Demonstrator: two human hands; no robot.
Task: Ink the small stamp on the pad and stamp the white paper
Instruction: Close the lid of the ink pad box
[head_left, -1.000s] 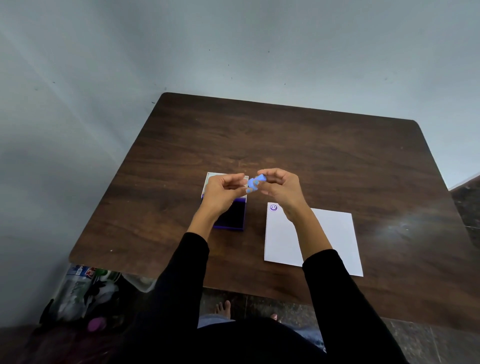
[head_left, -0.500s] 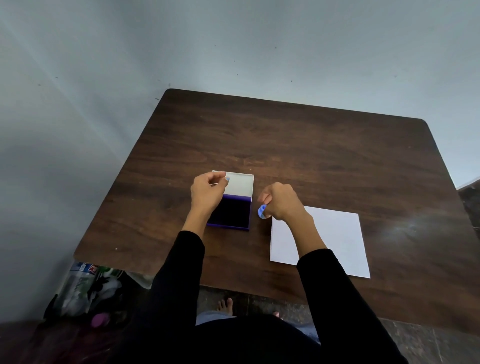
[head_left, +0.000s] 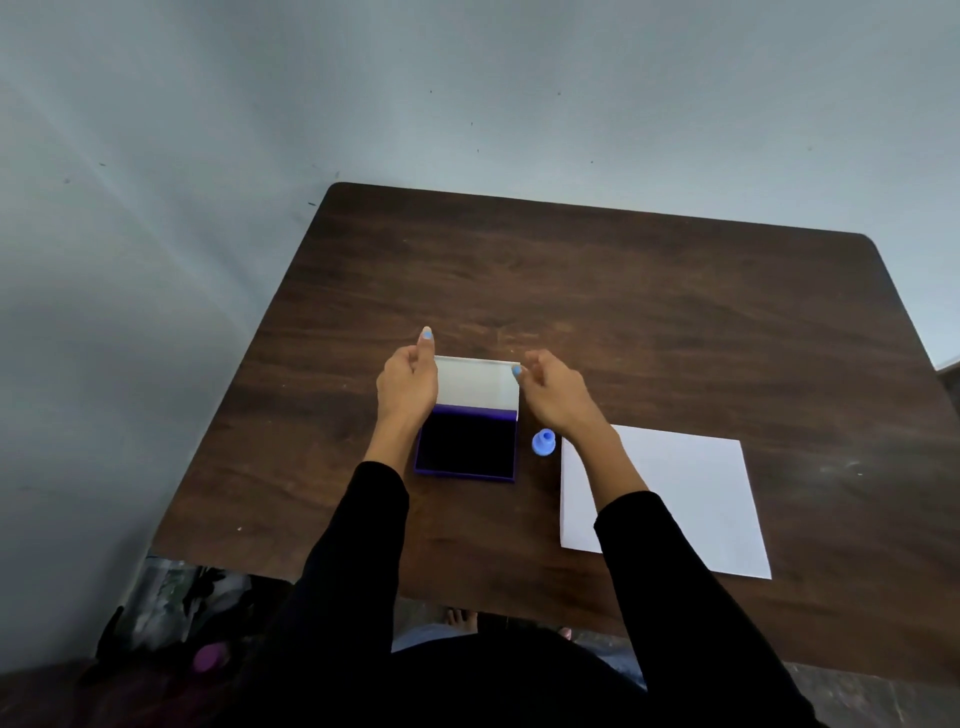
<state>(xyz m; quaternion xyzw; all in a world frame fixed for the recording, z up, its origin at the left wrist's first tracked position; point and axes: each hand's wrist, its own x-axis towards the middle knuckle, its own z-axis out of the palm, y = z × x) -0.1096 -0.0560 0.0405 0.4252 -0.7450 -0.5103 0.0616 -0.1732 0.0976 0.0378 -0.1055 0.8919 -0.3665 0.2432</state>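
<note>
The ink pad (head_left: 467, 441), a purple case with a dark pad, lies open on the brown table (head_left: 571, 291). Its white lid (head_left: 475, 382) stands raised at the far side. My left hand (head_left: 408, 384) holds the lid's left edge, index finger lifted. My right hand (head_left: 553, 395) pinches the lid's top right corner. The small blue stamp (head_left: 543, 442) stands alone on the table, between the pad and the white paper (head_left: 685, 499). My right forearm hides the paper's near-left part and its top left corner.
A grey wall runs behind and to the left of the table. Bags and a bottle (head_left: 171, 608) sit on the floor below the table's front left corner. My feet show under the front edge.
My right hand set the blue stamp down between pad and paper, then moved up to the lid's right corner. My left hand stayed at the lid's left edge.
</note>
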